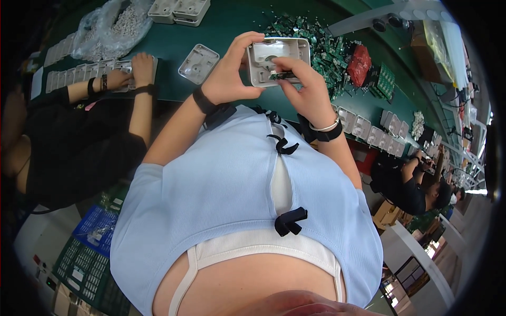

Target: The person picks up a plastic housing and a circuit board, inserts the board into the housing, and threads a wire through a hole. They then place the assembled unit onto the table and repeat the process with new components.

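Note:
My left hand (227,72) grips the left side of a white plastic housing (261,51), with the thumb apart below its lower corner. The housing's open side faces me, showing a round feature and moulded compartments. Inside it, my right hand (308,89) pinches a small green circuit board (274,76) between thumb and fingers; the fingers partly cover the board. A second white housing (198,64) lies open on the green table, left of my left hand. Beyond the held housing to the right spreads a heap of green circuit boards (322,57).
A red bag (359,65) and a stacked board panel (383,82) lie by the heap. Rows of housings (377,136) line the right table edge. At left, a co-worker's hands (141,70) touch more housings near clear bags of small white parts (126,25). Another person (408,179) works at right.

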